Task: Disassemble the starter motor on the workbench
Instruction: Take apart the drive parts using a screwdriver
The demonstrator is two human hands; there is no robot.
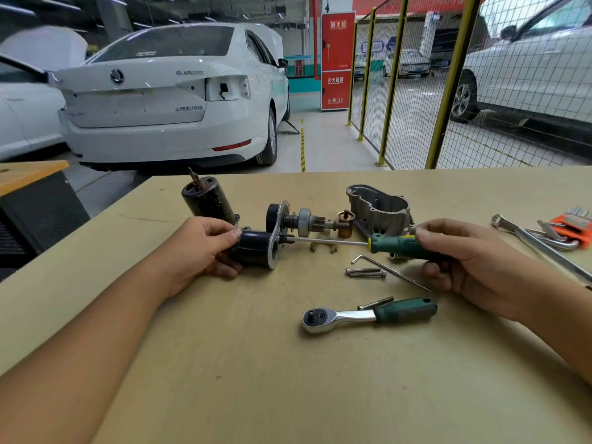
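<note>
Starter motor in pieces at mid-bench. Black solenoid with its silver mounting plate (256, 251) lies on its side, left of centre on the workbench (224, 363). Left hand (198, 248) grips the solenoid body from behind, thumb on top, fingers curled under. Right hand (464, 254) holds a green-handled screwdriver (400, 246), fingers wrapped round the handle, thumb on top; shaft runs horizontally left, tip at the plate face, exact contact too small to tell.

Just behind the plate: pinion gear and clutch on shaft (304, 222), lying sideways. Brass-coloured plunger (345, 223) upright at its right end. Black motor housing (206, 198) stands tilted at back left. Aluminium nose housing (379, 208) at back right, open side up. Forked lever (323, 246) lies under the screwdriver shaft.

Nearer: two bolts (365, 272) side by side, hex key (390, 270) beside them, ratchet wrench (368, 314) with green grip in front. Far right: orange hex key set (573, 227) and a steel spanner (525, 235). White sedan (173, 97) and yellow mesh fence (448, 91) behind.
</note>
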